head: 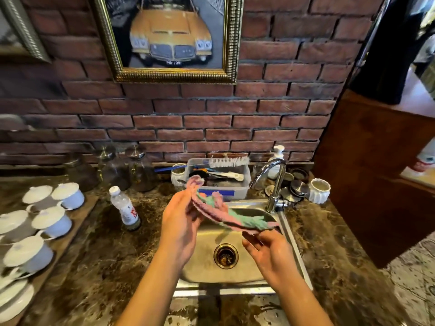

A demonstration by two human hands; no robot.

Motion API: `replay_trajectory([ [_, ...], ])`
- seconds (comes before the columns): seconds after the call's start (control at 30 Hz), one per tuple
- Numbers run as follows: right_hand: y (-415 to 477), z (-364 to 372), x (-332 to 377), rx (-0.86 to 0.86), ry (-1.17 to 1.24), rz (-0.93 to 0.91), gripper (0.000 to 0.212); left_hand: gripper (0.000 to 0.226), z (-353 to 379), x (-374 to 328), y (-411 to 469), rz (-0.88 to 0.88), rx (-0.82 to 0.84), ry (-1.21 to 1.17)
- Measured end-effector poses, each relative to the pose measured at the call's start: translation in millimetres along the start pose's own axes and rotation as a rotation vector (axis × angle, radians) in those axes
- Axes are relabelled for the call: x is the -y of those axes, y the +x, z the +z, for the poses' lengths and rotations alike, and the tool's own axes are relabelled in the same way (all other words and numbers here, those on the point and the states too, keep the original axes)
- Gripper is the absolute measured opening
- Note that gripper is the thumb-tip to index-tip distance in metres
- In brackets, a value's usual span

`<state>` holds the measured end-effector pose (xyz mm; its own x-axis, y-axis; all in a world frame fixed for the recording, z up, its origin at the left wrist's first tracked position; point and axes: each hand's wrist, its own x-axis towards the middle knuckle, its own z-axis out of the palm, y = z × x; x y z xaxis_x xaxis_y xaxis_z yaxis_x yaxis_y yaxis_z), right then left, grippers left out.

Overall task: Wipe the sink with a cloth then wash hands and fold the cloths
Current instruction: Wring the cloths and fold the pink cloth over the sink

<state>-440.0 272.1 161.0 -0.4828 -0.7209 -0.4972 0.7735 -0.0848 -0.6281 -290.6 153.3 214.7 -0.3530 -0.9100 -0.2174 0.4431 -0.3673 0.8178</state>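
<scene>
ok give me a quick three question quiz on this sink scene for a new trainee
1. True or false: the cloth lies flat in the sink.
2. Where is the water bottle? A) left of the sink B) right of the sink C) in the sink
3. Fill in: the brush lies across the top of the ____ behind the sink.
Key: 1 false, the left hand and right hand hold it above the sink; 2 A; 3 tub.

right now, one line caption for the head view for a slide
Left hand and right hand hold a pink and green cloth over the sink.
</scene>
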Motion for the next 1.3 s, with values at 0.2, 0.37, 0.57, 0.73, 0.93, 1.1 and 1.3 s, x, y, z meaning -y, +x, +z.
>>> replay_trajectory([
  [0.2, -13.5, -19.2, 22.8, -0.089, -0.423, -0.431, 0.034, 0.016, 41.9, 4.3, -35.1, 0.161, 0.073, 0.225],
  [0.37, -37.6, -3.7, 49.7, 0.453, -0.856, -0.597, 0.032, 0.009, 73.0, 12.9, -58.3, 0.304, 0.143, 0.451],
  [0.57, -45.2, -10.5, 72.4, 0.479, -0.64, -0.528, 0.013, 0.013, 63.6, 9.3, -63.8, 0.438, -0.039, 0.637],
  [0.73, -56.7, 1.0, 76.5, 0.496, -0.27, -0.153, 0.032, 0.035, 71.6, 22.0, -83.4, -0.004, 0.1, 0.504],
  [0.93, -44.3, -5.7, 82.2, 0.251, -0.305, -0.042, 0.043, 0.069, 48.1, 26.2, -100.8, -0.002, 0.252, 0.401],
  [1.1, -46.9, -11.0, 58.4, 0.424, -0.121, 0.223, 0.088, 0.03, 44.4, 24.1, -97.9, 0.043, 0.173, 0.388],
  [1.3, -50.8, 4.2, 28.6, 0.34, -0.407, -0.257, 0.042, 0.038, 8.1, 8.7, -84.6, -0.056, 0.036, 0.335],
])
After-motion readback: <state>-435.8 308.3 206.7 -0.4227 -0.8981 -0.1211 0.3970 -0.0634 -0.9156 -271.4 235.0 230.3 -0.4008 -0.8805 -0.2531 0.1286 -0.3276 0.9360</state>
